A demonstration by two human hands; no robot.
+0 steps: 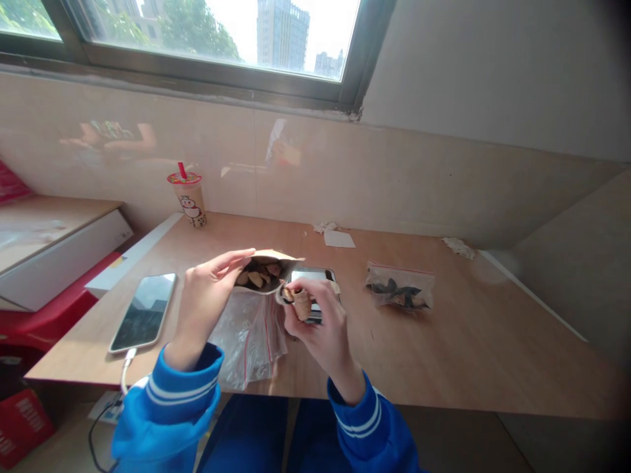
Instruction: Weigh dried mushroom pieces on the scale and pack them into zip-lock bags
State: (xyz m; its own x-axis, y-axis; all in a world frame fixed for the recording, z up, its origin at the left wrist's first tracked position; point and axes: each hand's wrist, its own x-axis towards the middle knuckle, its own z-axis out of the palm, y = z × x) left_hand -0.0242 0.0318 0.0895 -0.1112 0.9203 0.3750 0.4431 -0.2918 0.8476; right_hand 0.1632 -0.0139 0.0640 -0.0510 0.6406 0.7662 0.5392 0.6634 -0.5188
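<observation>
While both hands are up at the mouth of a kraft paper pouch (pixel 276 257), held just above the surface, L hand (pixel 204 302) has a wide grip round the pouch's side, fingers (pixel 229 261) along the rim. R hand (pixel 320 335) has a narrow grip, pinching a tan chip (pixel 302 303) at the pouch lip. Brown dried chips (pixel 259 274) fill the mouth, exact food unclear. Est. light, dry, curled, prob brittle: take by the thick middle, not thin edges, w/ low force. Pouch looks thin and semi-stiff, likely to crease; best held at the side below the rim.

Clear zip bag (pixel 249 345) w/ red stripes sits right under the pouch, crumpled, soft, prob slippery film. Can't tell if it's joined to the pouch. Blue sleeves (pixel 367 420) w/ white stripes at both wrists.

Black phone (pixel 313 279) lies under R hand, partly hidden. L of that, phone (pixel 142 312) w/ white charging cable (pixel 127 368) on the wood-grain surface (pixel 444 355). To the R, a second zip bag (pixel 400 287) holds dark, twisted pieces.

Further back: paper slip (pixel 339 239), tissue scraps (pixel 325 227), and bubble tea cup (pixel 190 199) w/ red straw by the tiled wall (pixel 394 177). Window (pixel 197 39) above.
</observation>
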